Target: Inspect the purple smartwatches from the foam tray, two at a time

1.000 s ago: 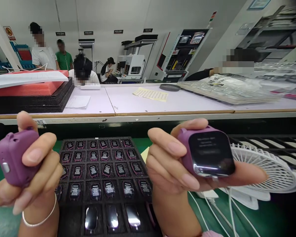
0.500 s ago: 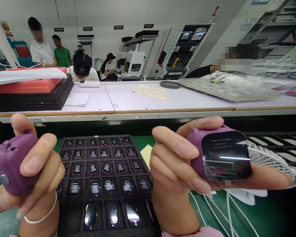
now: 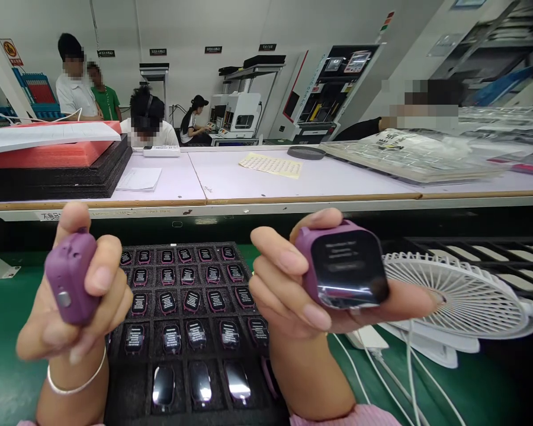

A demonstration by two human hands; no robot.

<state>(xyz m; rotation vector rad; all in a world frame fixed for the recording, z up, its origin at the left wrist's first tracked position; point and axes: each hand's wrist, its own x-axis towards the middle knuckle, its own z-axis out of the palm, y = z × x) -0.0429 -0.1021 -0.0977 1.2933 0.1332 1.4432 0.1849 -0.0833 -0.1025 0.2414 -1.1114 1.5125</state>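
My left hand [image 3: 102,284] is closed around a purple smartwatch body [image 3: 73,278], its edge with a silver button turned toward me. In my right hand [image 3: 284,284] is a second purple smartwatch body [image 3: 349,266], its black screen facing me with dim lines of text. Neither watch has a strap. Both hands are raised above a black foam tray [image 3: 131,378], one on each side of it. Rows of purple-edged watches [image 3: 171,338] lie in the tray's compartments, many with lit text. Several in the front row have dark, shiny screens.
A white fan [image 3: 462,296] lies at the right beside white cables [image 3: 408,378] on the green mat [image 3: 9,337]. Behind stands a raised shelf [image 3: 195,177] with foam sheets [image 3: 71,171], a sticker sheet [image 3: 270,165] and clear trays [image 3: 417,160]. Several people are beyond it.
My left hand has moved right with its watch, which now shows more edge-on. My right hand has shifted left with its watch, uncovering more of the fan.
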